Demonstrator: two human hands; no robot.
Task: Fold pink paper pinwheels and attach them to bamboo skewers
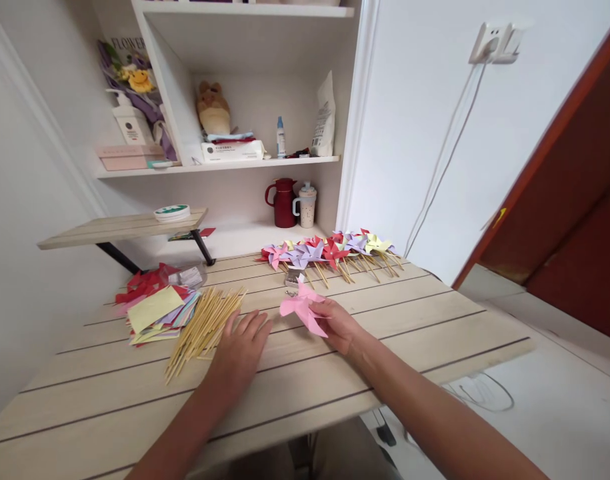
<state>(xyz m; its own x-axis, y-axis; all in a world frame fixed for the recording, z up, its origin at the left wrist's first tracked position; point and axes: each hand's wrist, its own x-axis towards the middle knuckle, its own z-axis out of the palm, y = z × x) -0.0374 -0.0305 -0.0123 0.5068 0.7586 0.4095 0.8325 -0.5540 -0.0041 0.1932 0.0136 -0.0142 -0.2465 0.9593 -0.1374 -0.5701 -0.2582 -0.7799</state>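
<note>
My right hand (339, 325) holds a pink paper pinwheel (301, 307) just above the wooden table (425, 313). Fingers spread, my left hand (242, 347) rests on the table beside a loose bundle of thin wooden sticks (203, 328), its fingertips close to their right edge. Left of the sticks lies a stack of coloured paper squares (156, 310) in red, yellow, pink and blue. At the table's far edge stands a row of finished pinwheels on sticks (329, 252), pink, purple, red and yellow.
A small clear box (293, 279) sits behind the pink pinwheel. Behind the table a low shelf holds a red jug (283, 203) and a cup (307, 205). A raised wooden board (125, 228) with a tape roll (172, 213) stands at the left. Cables hang down the right wall.
</note>
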